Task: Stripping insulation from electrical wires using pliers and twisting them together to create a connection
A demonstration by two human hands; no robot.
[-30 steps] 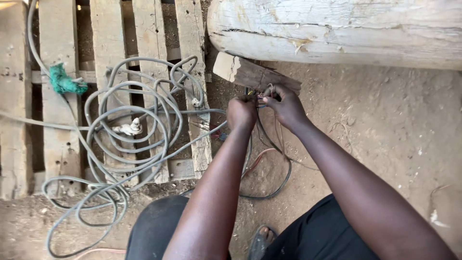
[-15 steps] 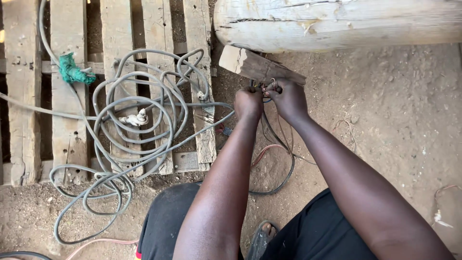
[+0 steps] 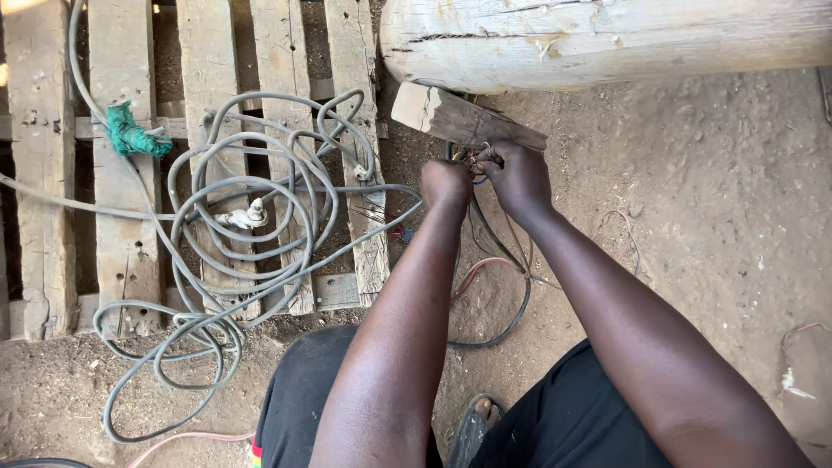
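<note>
Left hand (image 3: 446, 184) and right hand (image 3: 518, 176) are both pinching thin wires (image 3: 475, 159) beside the block (image 3: 464, 121), bracing ends close together; grey cable (image 3: 251, 234) is lying coiled on pallet (image 3: 208, 78).

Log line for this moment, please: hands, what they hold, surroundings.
left hand: pinching thin wires | right hand: pinching same wires | beside: wood block, log | left: grey cable coil on pallet

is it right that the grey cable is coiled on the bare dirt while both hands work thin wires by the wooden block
Not quite. The head view shows the coiled grey cable lying mostly on the wooden slatted pallet; both hands, left and right, do work thin wires by the wooden block.
</note>
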